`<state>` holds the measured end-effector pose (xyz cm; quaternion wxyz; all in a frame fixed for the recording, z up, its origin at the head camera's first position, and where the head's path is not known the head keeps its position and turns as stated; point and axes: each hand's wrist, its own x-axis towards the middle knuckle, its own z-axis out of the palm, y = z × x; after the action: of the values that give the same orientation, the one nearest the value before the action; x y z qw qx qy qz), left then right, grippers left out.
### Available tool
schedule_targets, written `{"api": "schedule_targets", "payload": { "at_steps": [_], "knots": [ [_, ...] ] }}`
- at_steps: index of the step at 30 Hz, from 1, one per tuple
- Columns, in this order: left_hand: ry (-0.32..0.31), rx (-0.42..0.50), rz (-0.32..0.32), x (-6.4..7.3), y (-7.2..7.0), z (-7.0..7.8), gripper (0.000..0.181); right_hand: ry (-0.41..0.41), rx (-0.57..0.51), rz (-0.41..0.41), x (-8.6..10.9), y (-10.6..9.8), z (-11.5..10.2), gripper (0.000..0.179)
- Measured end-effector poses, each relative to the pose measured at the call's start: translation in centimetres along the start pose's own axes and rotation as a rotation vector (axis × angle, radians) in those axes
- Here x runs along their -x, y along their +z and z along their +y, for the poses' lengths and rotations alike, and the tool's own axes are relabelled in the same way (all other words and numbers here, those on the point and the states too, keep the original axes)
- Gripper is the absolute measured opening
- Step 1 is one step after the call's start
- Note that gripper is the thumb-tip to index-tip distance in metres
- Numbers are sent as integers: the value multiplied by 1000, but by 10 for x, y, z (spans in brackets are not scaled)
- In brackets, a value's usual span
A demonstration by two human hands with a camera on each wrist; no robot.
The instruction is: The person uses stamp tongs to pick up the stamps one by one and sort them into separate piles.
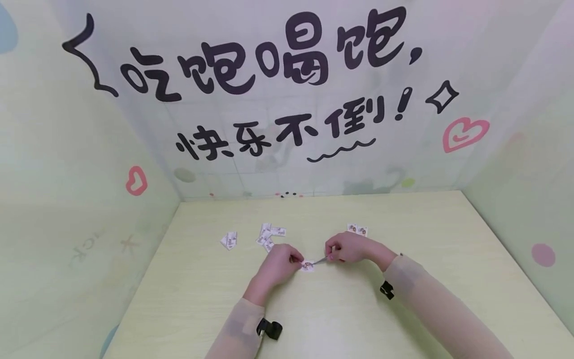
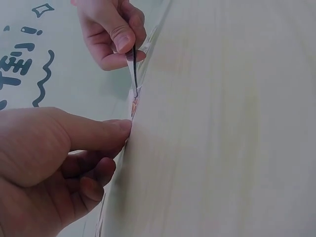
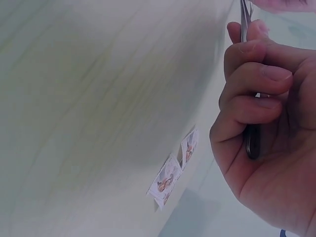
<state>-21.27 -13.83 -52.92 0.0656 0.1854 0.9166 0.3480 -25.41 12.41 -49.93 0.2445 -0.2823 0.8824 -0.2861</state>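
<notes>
A small stamp-like paper piece [image 1: 307, 266] with a coloured picture lies at the table's middle, between my hands. At its left edge my left hand [image 1: 278, 262] pinches it between thumb and fingertip; the other fingers are curled in the left wrist view. From the right, my right hand [image 1: 352, 247] holds slim metal tweezers [image 2: 132, 71]. Their tips touch the picture side of the paper piece [image 2: 134, 105]. In the right wrist view the fingers wrap the tweezers [image 3: 244, 22], whose rounded dark end sits in the palm.
Behind the right hand are two similar paper pieces [image 1: 352, 228], side by side. A loose pile of pieces [image 1: 266, 234] lies behind the left hand, and a smaller pile [image 1: 230, 240] farther left. A printed wall [image 1: 278, 174] borders the table's [image 1: 323, 309] back.
</notes>
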Motion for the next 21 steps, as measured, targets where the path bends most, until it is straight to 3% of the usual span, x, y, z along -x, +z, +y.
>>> {"api": "schedule_targets", "payload": {
  "at_steps": [14,21],
  "knots": [
    [1,20,-35,-2,1,3,19,51,-213,-109,-1,2,1,11],
    [-10,0,-17,-1,0,4,13,73,-301,-71,0,13,-2,12]
  ]
}}
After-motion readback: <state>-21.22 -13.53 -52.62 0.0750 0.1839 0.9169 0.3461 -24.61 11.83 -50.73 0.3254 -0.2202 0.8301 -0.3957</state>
